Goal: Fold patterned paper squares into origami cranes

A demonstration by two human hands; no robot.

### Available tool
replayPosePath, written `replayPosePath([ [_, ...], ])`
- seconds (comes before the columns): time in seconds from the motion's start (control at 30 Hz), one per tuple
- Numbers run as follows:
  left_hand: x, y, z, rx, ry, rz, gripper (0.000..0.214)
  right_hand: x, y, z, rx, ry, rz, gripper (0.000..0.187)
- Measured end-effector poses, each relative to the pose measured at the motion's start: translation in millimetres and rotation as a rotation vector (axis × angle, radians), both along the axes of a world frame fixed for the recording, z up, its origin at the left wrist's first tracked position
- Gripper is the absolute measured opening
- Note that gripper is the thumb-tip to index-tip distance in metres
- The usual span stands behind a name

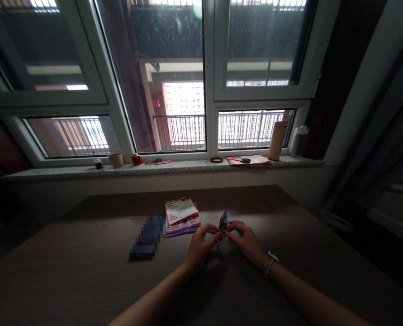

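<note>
Between my two hands, just above the brown table point(96, 271), is a small folded piece of printed paper point(223, 221) with pointed ends, in blue, red and yellow. My left hand point(204, 244) pinches it from the left with thumb and fingers. From the right, my right hand point(245, 239) grips it the same way, and a bracelet point(272, 260) circles that wrist. The fingertips of both hands nearly meet at the paper's middle. Its exact folds are too small and dark to make out.
Left of my hands lie a stack of printed sheets point(182, 217) and a dark blurred-out flat object point(147, 237). Along the windowsill point(187, 167) stand a paper cup point(116, 160), a red spool point(136, 159), scissors point(244, 160) on papers, a tan flask point(277, 140) and a clear bottle point(299, 141).
</note>
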State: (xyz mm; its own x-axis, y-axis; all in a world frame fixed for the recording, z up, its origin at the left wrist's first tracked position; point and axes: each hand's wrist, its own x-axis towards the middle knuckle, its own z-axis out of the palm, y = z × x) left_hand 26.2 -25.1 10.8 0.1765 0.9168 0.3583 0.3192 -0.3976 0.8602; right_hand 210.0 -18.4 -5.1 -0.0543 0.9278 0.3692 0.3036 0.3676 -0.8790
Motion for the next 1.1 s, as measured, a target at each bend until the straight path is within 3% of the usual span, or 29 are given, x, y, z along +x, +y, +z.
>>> replayPosePath([
  [0.27, -1.8, 1.6, -2.4, 0.002, 0.025, 0.046, 0.018, -2.0, -0.3, -3.4, 0.010, 0.006, 0.019, 0.014],
  [0.53, -4.6, 6.2, -4.4, -0.045, 0.092, 0.007, 0.033, -4.8, -1.1, -2.5, -0.052, 0.221, 0.127, 0.031],
  [0.67, -3.7, 6.5, 0.4, -0.034, 0.186, -0.015, 0.020, -5.1, -2.6, -0.9, -0.051, 0.225, 0.129, 0.032],
  [0.77, -2.5, 5.3, 2.0, -0.009, 0.196, 0.000, 0.016, -4.8, -2.4, -1.0, -0.027, 0.187, 0.132, 0.027],
  [0.9, -1.8, 4.5, -1.2, 0.033, 0.250, 0.128, 0.012, -4.7, -2.5, -1.6, 0.009, 0.094, 0.101, 0.018],
  [1.1, -2.3, 4.6, -10.1, -0.025, 0.339, 0.167, 0.008, -5.4, -4.7, -5.9, 0.022, -0.154, 0.033, 0.010],
])
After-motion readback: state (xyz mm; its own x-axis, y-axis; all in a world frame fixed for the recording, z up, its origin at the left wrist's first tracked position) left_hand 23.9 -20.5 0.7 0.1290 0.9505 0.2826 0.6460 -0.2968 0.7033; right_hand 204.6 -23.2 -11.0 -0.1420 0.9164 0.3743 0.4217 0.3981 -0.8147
